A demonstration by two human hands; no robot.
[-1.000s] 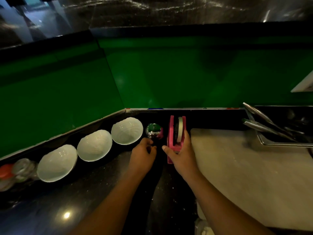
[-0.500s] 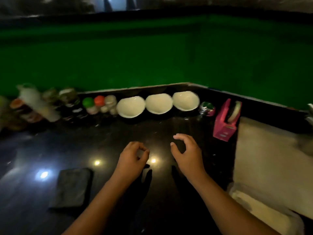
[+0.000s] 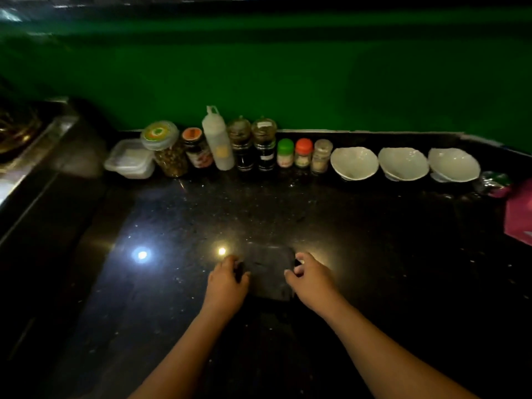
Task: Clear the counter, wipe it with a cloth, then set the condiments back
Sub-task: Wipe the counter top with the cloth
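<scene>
A dark folded cloth [image 3: 267,272] lies flat on the black speckled counter [image 3: 374,254], near the middle. My left hand [image 3: 227,283] pinches its left edge and my right hand [image 3: 312,279] pinches its right edge. Along the green back wall stands a row of condiments: a clear plastic box [image 3: 129,161], a jar with a yellow-green lid [image 3: 165,149], an orange-lidded jar [image 3: 197,149], a white squeeze bottle [image 3: 217,139], two dark glass bottles [image 3: 253,145], a green-capped shaker [image 3: 285,154], a red-capped shaker [image 3: 303,153] and a small pale shaker [image 3: 321,155].
Three white bowls [image 3: 403,164] sit in a line to the right of the condiments. Further right are a shiny bell [image 3: 493,182] and a pink tape dispenser [image 3: 519,217] at the frame's edge. A steel ledge [image 3: 31,145] runs along the left side.
My hands have come away from the bell and the pink tape dispenser and moved left onto the dark cloth. The view has swung left, bringing the condiment row to the middle.
</scene>
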